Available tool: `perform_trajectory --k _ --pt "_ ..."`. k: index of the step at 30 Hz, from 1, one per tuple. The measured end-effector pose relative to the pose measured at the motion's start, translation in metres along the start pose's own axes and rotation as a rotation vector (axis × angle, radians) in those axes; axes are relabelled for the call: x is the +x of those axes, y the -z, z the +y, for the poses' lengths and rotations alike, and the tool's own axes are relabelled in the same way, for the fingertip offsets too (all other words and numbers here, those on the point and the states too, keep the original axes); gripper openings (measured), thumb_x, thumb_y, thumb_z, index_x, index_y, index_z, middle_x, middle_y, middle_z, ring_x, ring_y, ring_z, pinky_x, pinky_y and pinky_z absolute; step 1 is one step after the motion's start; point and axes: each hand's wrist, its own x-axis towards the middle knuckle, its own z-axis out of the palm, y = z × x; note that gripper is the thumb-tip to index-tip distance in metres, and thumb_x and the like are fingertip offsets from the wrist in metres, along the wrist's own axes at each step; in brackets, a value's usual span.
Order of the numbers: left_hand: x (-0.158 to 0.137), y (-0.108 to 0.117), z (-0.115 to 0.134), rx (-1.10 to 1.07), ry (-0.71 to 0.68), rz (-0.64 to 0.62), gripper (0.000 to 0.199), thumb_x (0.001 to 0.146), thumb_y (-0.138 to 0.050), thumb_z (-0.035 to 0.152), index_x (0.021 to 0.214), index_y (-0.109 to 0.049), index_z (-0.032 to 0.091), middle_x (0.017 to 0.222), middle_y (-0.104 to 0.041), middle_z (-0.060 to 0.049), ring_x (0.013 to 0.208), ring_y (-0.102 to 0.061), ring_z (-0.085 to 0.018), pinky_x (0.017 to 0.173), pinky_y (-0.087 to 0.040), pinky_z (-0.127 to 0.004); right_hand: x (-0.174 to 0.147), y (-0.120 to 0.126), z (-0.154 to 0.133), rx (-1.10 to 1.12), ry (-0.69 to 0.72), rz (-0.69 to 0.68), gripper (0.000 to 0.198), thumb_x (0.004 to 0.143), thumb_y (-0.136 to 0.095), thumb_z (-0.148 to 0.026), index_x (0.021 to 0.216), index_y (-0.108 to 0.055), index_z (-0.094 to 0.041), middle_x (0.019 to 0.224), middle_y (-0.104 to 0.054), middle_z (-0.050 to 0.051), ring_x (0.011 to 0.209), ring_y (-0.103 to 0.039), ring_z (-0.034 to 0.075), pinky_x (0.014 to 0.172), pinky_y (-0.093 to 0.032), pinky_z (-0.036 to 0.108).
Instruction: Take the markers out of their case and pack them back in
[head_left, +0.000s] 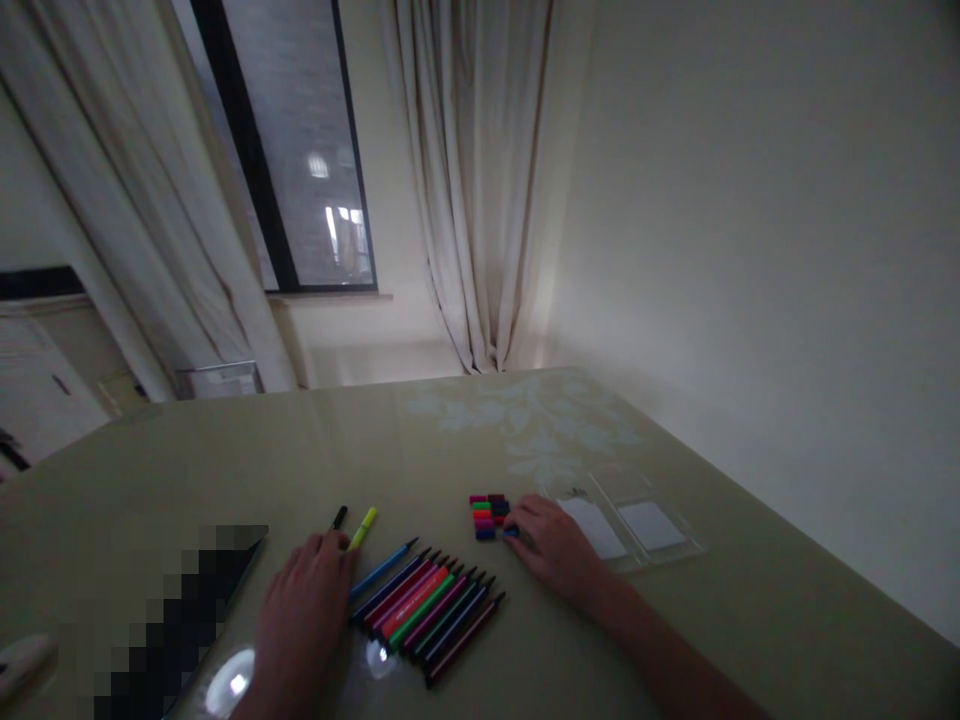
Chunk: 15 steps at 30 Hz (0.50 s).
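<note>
Nearest, the left hand (304, 590) lies over the surface (352, 455), fingers beside a yellow marker (364, 528); whether it grips anything, I cannot tell. Just right of it lies a slanting row of uncapped markers (421, 608). Farther out, the right hand (551, 545) narrowly pinches a blue cap (511, 531); a light touch should avoid nudging the cap cluster (482, 515) immediately left of its fingertips.

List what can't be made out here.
All in the head view:
- Lower ends of the black pen and yellow pen: behind the left hand.
- Grip of the right hand on the blue cap: covered by its fingers.
- Dark object: pixelated.
- White object: blurred, cut by left edge.
- Lettering on the orange marker: too small.
</note>
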Motion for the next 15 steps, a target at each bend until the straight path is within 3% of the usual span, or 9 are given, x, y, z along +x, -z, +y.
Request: perform_trajectory --k 8,15 --pt "0.002 -0.011 0.019 -0.18 -0.191 0.281 0.035 0.105 -0.032 0.038 0.106 -0.063 0.021 0.101 -0.071 -0.009 0.095 -0.067 -0.028 0.086 -0.052 -0.042 0.0 0.0 0.002 -0.016 -0.045 -0.001 0.009 0.09 -0.073 -0.019 0.099 -0.072 -0.02 0.104 -0.067 0.006 0.098 -0.063 0.023 0.086 -0.049 0.032" --pt "-0.016 -0.015 0.048 -0.315 -0.441 0.393 0.035 0.108 -0.031 0.034 0.122 -0.061 0.024 0.108 -0.073 -0.006 0.1 -0.07 -0.023 0.087 -0.057 -0.035 0.002 -0.005 0.004 -0.062 -0.021 -0.013 0.008 0.089 -0.075 -0.018 0.097 -0.073 -0.02 0.101 -0.069 0.006 0.098 -0.063 0.024 0.087 -0.048 0.035"
